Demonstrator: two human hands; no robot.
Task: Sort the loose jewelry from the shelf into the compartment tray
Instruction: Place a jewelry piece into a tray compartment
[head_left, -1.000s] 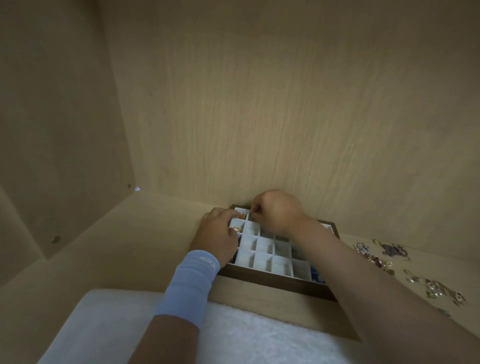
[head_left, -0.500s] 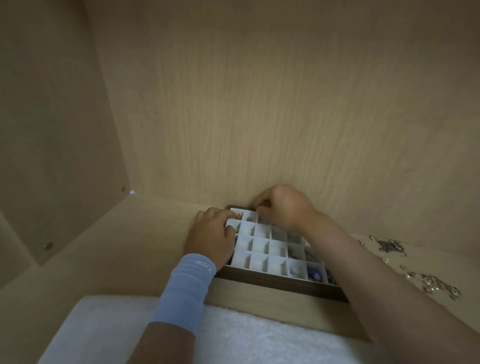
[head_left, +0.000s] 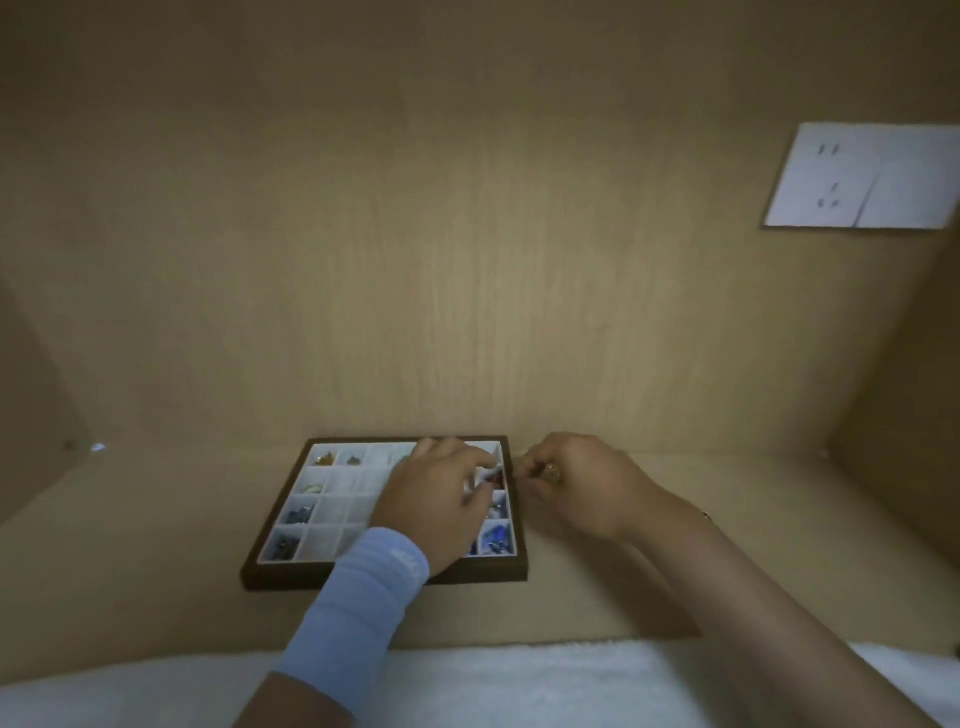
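Shifting rightward across the tray (head_left: 280, 574), your left fingers (head_left: 467, 460) curled, grip unclear; right fingers (head_left: 530, 465) pinched a gold piece (head_left: 550, 473).

Left hand (head_left: 436, 504) and right hand (head_left: 576, 483) shifted rightward along the tray (head_left: 291, 571).

Brown-framed tray (head_left: 285, 576), jewelry (head_left: 296, 516) in compartments

Lower centre of the frame: a left hand (head_left: 436, 499) curls over the compartment tray's (head_left: 291, 571) right side, while the right hand (head_left: 576, 488), just beside it, pinches a gold piece (head_left: 550, 473).
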